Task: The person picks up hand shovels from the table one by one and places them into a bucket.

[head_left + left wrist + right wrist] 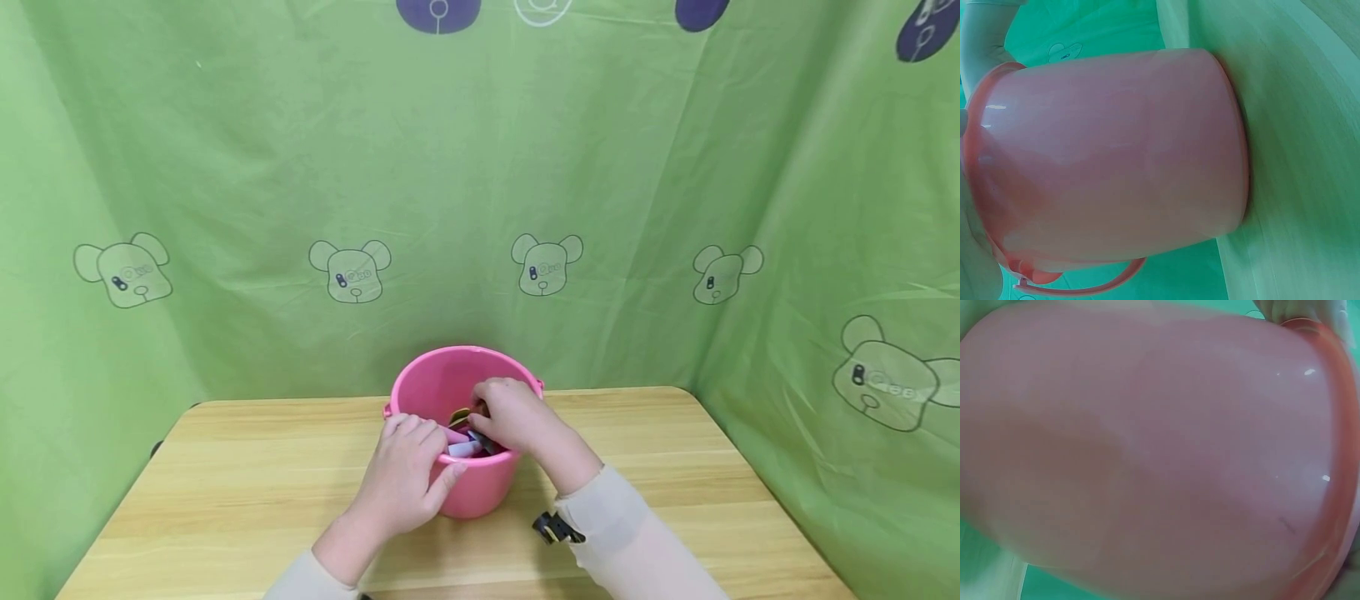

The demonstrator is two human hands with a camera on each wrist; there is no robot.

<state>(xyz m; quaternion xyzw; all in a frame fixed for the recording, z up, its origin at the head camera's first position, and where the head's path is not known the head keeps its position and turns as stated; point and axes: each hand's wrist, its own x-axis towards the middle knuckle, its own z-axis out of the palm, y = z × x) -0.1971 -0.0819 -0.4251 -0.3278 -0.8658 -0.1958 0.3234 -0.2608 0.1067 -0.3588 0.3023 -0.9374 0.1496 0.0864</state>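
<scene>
A pink bucket (474,492) stands upright on the table. My left hand (405,471) grips its near left rim, fingers over the edge and thumb against the outside wall. Over the right side of the rim, my right hand (513,412) reaches inside with bent fingers among the contents. Whether those fingers hold anything is hidden. Inside are a yellow and dark piece (459,417), a pink piece (454,435) and a pale bluish-white piece (465,449), their kinds unclear. Both wrist views are mostly filled by the bucket's outer wall (1116,150).
The bucket rests near the back of a light wooden table (285,467). Green cloth (450,167) with bear-head prints hangs behind and at both sides. The bucket's handle (1085,291) hangs down outside. A black clip-like piece (557,528) is at the right sleeve.
</scene>
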